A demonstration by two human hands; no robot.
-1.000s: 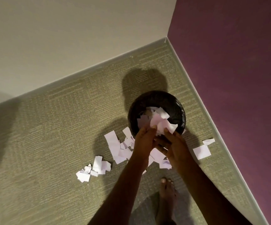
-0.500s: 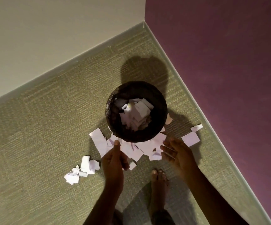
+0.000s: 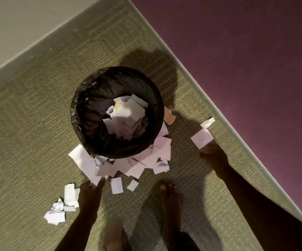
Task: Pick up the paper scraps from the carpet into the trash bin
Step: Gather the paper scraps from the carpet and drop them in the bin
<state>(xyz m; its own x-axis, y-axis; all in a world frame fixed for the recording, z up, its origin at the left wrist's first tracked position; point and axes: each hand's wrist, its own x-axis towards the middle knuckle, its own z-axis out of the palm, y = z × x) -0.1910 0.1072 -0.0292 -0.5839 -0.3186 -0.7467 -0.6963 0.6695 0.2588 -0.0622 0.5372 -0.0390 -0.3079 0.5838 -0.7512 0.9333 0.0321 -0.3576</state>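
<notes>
1. My left hand reaches with straight, empty fingers to the near edge of the paper scraps, which are heaped on the carpet against the front of the trash bin.
2. My right hand is loosely spread and holds nothing. It sits just below a square scrap near the purple wall; blur hides whether they touch.
3. The flat sheets may cling to the carpet, so a hasty pinch could push them under the bin.
4. An overfull handful could spill past the rim, and I might overlook the crumpled cluster beside my left wrist.
</notes>
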